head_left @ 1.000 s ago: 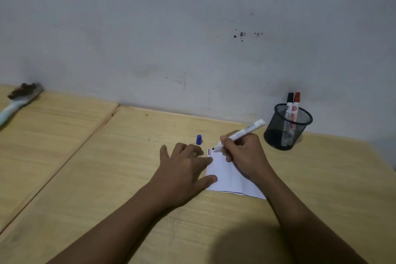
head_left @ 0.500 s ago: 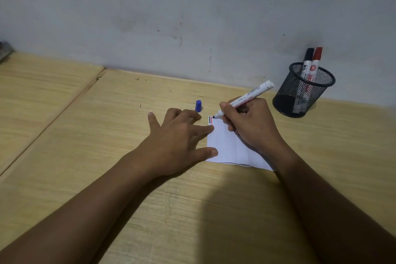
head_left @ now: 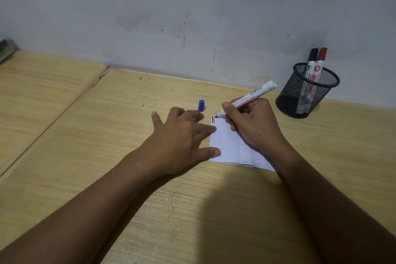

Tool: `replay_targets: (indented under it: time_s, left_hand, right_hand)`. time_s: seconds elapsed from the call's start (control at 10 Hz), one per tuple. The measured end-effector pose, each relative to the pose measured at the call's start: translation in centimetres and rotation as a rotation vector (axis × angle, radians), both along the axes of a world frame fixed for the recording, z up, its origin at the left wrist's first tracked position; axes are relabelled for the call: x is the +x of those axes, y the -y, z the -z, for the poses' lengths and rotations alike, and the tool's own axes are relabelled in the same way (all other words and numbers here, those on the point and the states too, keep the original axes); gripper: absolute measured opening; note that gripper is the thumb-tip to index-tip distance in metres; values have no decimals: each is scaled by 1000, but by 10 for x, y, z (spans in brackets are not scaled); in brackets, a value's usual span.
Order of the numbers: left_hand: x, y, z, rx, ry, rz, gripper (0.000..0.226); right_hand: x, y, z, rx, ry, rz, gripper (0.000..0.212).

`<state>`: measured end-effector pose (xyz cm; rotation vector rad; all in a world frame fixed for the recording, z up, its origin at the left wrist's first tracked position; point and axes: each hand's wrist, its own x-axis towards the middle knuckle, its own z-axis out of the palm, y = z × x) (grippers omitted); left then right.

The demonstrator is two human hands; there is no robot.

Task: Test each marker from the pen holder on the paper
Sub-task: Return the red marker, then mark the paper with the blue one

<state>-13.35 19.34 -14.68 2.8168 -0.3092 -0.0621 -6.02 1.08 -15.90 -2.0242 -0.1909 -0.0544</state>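
A small white paper (head_left: 231, 146) lies on the wooden table (head_left: 107, 135). My left hand (head_left: 182, 139) lies flat with spread fingers, pressing the paper's left edge. My right hand (head_left: 252, 124) grips an uncapped white marker (head_left: 250, 98), its tip touching the paper's top left corner beside short dark and red strokes (head_left: 213, 119). A blue cap (head_left: 201, 105) stands on the table just beyond my left fingers. The black mesh pen holder (head_left: 306, 92) at the right holds a black-capped marker (head_left: 311, 58) and a red-capped marker (head_left: 321, 57).
A grey wall (head_left: 192, 17) rises right behind the table. A seam (head_left: 81, 96) splits the table top into two boards on the left. Part of a brush-like object (head_left: 6, 49) shows at the far left edge.
The camera has tilted down and shifted, so the scene sits higher in view. Both hands stay on the paper, with the marker tip at the same top left corner.
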Motion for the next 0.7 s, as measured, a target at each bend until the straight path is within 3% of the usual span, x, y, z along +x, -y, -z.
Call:
replay_targets:
  time_s: [0.7]
  left_hand:
    - [-1,0,-1,-11,2,2,63]
  right_hand:
    - [-3,1,-4,-7,-30,-32,16]
